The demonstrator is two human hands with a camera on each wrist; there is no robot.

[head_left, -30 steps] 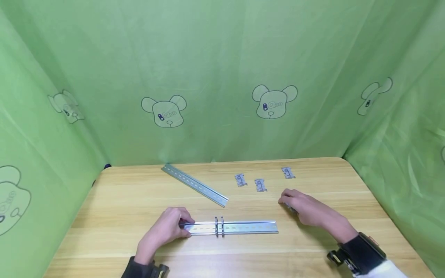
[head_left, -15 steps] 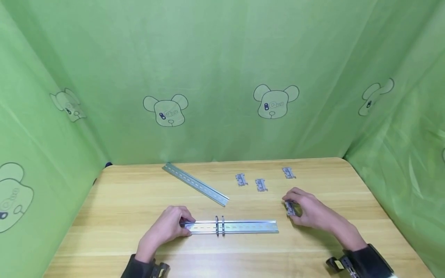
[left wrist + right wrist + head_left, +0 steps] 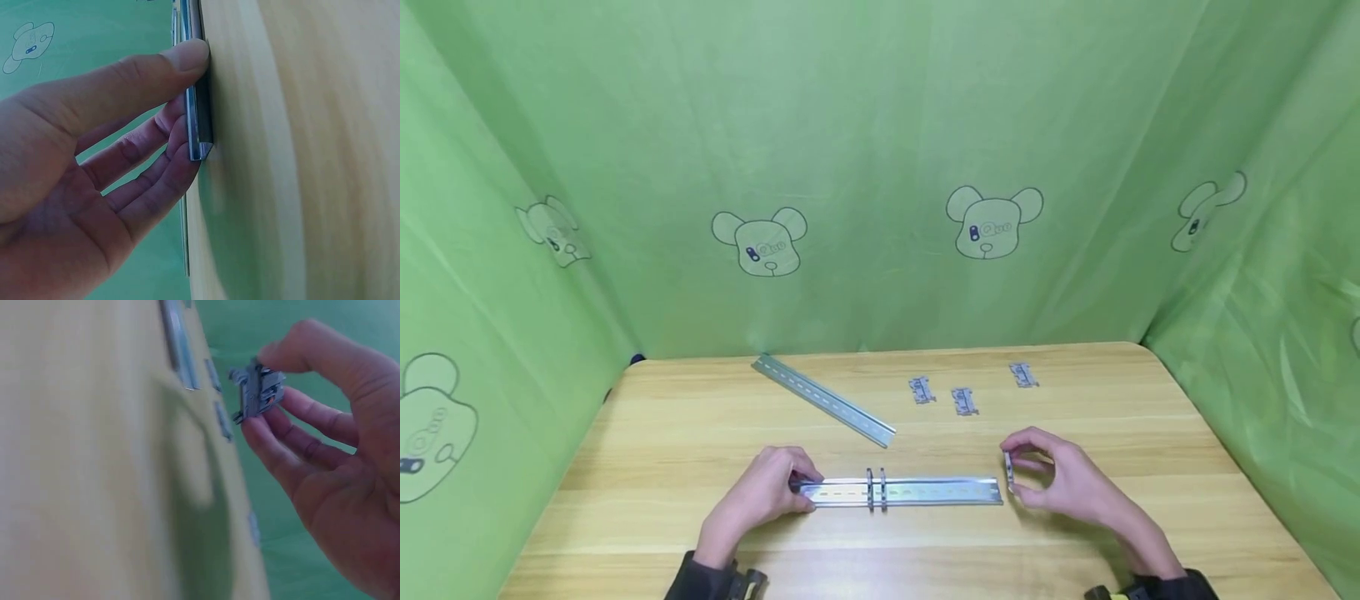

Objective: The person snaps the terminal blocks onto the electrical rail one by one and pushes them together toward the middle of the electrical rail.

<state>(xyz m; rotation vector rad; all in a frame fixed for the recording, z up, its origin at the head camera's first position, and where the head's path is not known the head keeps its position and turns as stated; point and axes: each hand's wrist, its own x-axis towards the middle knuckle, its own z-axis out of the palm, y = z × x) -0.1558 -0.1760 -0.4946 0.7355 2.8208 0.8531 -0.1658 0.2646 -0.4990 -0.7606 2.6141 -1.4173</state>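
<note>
My left hand (image 3: 763, 487) grips the left end of a slotted metal DIN rail (image 3: 940, 492), thumb on the near edge and fingers on the far edge. In the left wrist view the rail's end (image 3: 201, 125) shows between thumb and fingers, low over the wood. Two thin grey terminal blocks stand across the rail near its middle, one (image 3: 870, 490) just left of the other (image 3: 883, 490). Just beyond the rail's right end, my right hand (image 3: 1067, 479) pinches another grey terminal block (image 3: 259, 392) between thumb and fingertips. It is held on edge, raised off the table.
A second DIN rail (image 3: 820, 398) lies slantwise at the back of the wooden table (image 3: 662, 433). Three loose terminal blocks lie flat behind the right hand: one (image 3: 921, 390) leftmost, one (image 3: 964, 401) beside it, one (image 3: 1022, 374) farther right. Green curtain (image 3: 865, 167) encloses the table's back and sides.
My right hand has lifted the terminal block from the table, turned it on edge and brought it nearer, beside the rail's right end. The left hand keeps its grip in place.
</note>
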